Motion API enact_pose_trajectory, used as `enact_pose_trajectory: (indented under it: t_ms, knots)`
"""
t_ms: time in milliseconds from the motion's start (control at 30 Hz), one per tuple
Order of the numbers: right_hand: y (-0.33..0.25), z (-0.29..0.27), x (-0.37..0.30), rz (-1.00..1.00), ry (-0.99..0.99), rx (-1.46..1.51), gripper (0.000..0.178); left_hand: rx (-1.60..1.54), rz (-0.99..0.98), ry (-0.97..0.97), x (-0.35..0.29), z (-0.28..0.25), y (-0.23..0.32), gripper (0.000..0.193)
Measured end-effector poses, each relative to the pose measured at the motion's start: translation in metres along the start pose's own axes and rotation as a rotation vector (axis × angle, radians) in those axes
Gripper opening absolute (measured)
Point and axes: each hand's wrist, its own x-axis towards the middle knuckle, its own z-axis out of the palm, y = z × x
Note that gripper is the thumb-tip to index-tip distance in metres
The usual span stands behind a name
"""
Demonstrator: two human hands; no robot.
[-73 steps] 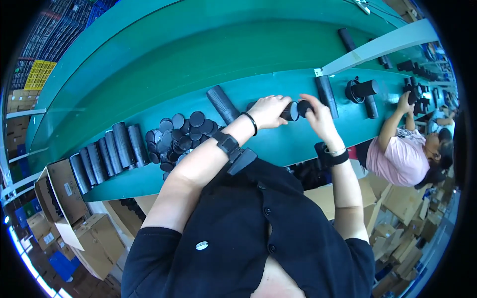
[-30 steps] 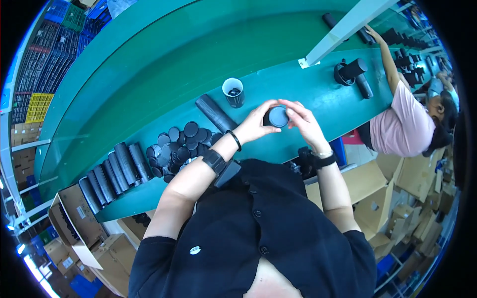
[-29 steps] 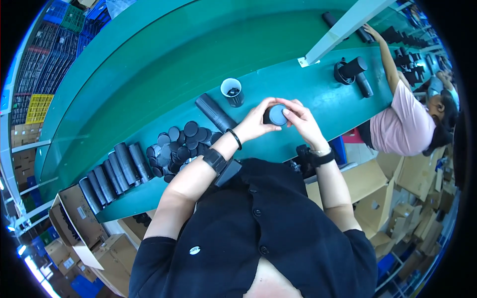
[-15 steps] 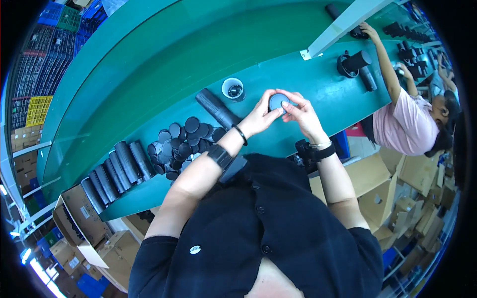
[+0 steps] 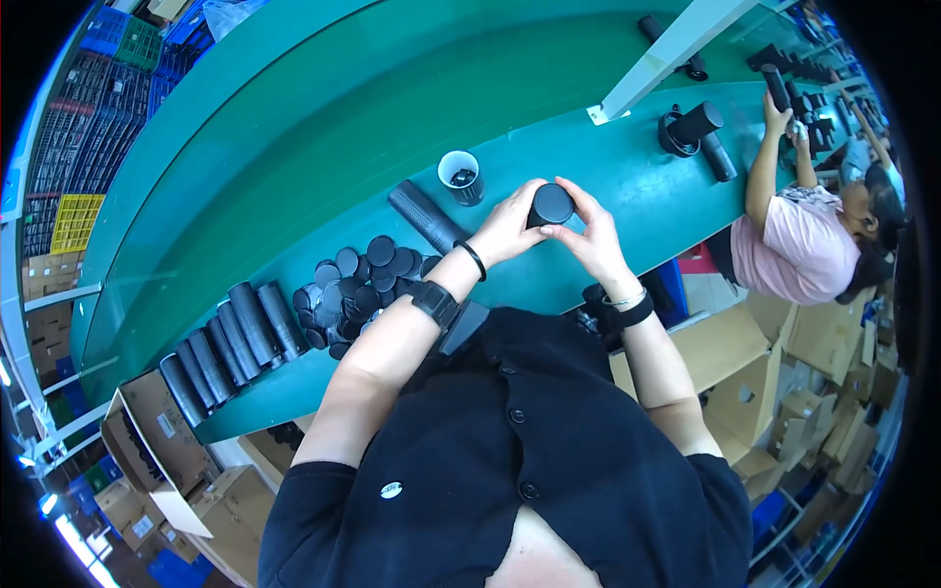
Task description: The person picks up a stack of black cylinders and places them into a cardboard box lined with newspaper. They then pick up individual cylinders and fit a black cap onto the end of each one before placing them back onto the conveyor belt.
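My left hand [image 5: 508, 225] curled around one side of the black cylinder [image 5: 551, 207] while my right hand [image 5: 594, 238] gripped the other, holding it end-on toward me above the green table [image 5: 635, 201]; even pressure from both sides seemed best for steadiness.

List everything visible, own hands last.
Table: one, green, centre
Held cylinder: one, black, centre
Lying cylinder: one, black, centre left
Cylinder row: about seven, black, left
Discs: many, mostly black, left
Cup: one, dark, white inside, beside lying cylinder
Holder with leaning cylinder: one, black, right
Other cylinders: several, black, right
Post: one, white, upper right
Cartons: several, brown, lower sides
Crates: many, mixed, upper left
Coworkers: at least two, pink, blue tops, right
Left hand: one, centre
Right hand: one, centre
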Motion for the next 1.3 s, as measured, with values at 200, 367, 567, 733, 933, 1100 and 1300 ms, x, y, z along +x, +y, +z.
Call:
enact_pose_trajectory:
  t_ms: [200,367,567,733,933,1100,1300]
  knots:
    - [0.004,0.001,-0.005,0.082,0.054,-0.027,0.064,-0.01,-0.097,0.046,0.001,-0.001,0.024,0.065]
    - [0.018,-0.008,-0.014,0.071,-0.129,0.273,0.083,-0.508,-0.094,0.13,0.004,-0.011,0.02,0.072]
    - [0.023,-0.026,0.05,0.107,-0.05,0.467,0.085,-0.558,-0.222,0.4,0.005,-0.043,0.08,0.091]
    - [0.066,-0.045,0.186,0.226,0.186,-0.15,0.073,-0.549,-0.274,0.115,-0.029,-0.089,0.086,0.037]
    - [0.132,-0.043,0.265,0.344,0.26,-0.521,0.076,-0.485,-0.41,0.293,-0.072,-0.109,0.076,0.026]
    - [0.158,-0.034,0.27,0.235,0.463,-1.017,0.056,-0.565,-0.455,0.256,-0.065,-0.108,0.08,0.027]
    - [0.037,-0.035,0.253,0.285,0.441,0.864,0.033,-0.323,-0.166,0.092,0.012,-0.06,0.085,0.028]
